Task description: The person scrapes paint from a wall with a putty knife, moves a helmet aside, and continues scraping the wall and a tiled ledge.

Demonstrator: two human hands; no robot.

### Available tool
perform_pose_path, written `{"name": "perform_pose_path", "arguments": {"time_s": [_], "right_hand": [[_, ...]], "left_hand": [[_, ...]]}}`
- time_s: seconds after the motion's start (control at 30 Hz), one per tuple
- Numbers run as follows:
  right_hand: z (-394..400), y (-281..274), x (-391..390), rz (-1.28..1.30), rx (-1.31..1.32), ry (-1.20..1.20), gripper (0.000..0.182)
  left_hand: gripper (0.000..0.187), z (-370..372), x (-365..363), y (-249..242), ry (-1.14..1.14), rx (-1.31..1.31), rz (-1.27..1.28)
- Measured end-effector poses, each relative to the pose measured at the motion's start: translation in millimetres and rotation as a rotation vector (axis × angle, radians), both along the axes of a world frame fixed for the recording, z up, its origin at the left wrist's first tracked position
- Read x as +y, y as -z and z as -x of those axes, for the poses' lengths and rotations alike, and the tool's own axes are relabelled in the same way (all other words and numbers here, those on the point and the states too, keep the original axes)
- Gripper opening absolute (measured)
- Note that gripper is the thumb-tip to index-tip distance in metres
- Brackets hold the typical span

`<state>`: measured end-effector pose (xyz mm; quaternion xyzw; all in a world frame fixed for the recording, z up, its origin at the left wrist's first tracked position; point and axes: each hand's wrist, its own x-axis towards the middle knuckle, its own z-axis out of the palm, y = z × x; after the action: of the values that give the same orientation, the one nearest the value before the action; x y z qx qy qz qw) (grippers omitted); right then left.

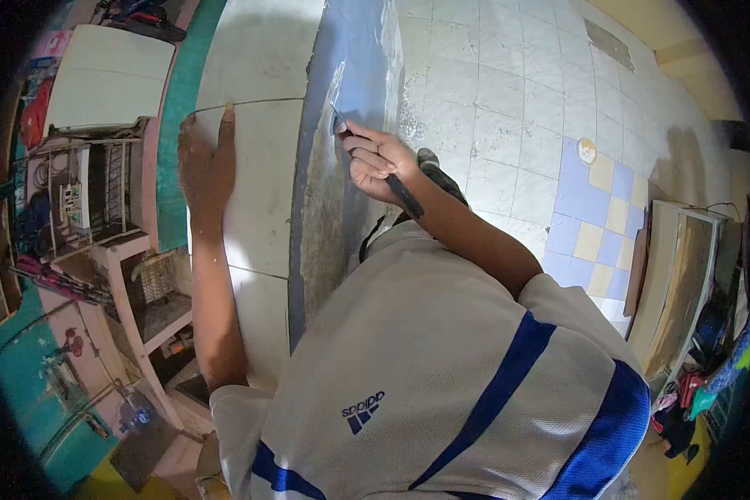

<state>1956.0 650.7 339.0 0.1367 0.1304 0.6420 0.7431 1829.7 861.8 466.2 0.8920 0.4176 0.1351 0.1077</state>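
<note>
My right hand [375,161] is closed around the dark handle of a scraper [406,197], its butt sticking out behind the palm. The thin blade meets the blue-painted side wall [360,50] just below the tiled ledge, beside a white streak of bare or filled surface. A rough grey patch [323,217] runs along that wall below the hand. My left hand [208,158] lies flat on the white tiles of the ledge [262,183], thumb stretched apart and fingertips near a dark tile joint. It holds nothing.
White floor tiles [475,92] with scattered pale crumbs spread to the right, and a round yellowish container [587,150] stands by the blue and cream tiles [596,217]. A metal rack and shelving [146,308] stand left, a framed cabinet [673,287] right.
</note>
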Motion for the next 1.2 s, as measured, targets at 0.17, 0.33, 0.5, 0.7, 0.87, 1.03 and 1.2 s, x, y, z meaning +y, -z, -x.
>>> {"name": "perform_pose_path", "arguments": {"time_s": [0.17,0.33,0.5,0.7,0.87,1.03,1.2], "right_hand": [[-3.5,-4.9,0.1,0.042,-0.119,0.003,0.024],[-27.8,35.8,27.9,0.247,-0.269,0.082,0.022],[-110.3,17.6,40.6,0.614,-0.99,0.436,0.023],[-21.9,-9.5,-10.0,0.942,-2.046,0.474,0.038],[16.9,-26.0,-2.3,1.083,-2.235,0.351,0.039],[-8.3,-44.6,3.8,1.021,-2.265,0.174,0.047],[9.5,-59.0,-4.9,1.061,-2.414,0.065,0.049]], "left_hand": [[0.089,3.9,11.4,11.2,0.057,-0.037,-0.02],[0.087,13.6,48.5,39.6,0.189,-0.016,-0.218],[0.086,18.6,38.9,32.7,0.243,-0.061,-0.154],[0.089,10.6,24.9,25.4,0.123,0.009,-0.107],[0.091,17.0,38.0,36.0,0.157,0.005,-0.167],[0.092,4.2,24.6,24.4,0.063,0.019,-0.134],[0.094,4.4,9.0,8.5,0.069,-0.024,-0.053]]}}
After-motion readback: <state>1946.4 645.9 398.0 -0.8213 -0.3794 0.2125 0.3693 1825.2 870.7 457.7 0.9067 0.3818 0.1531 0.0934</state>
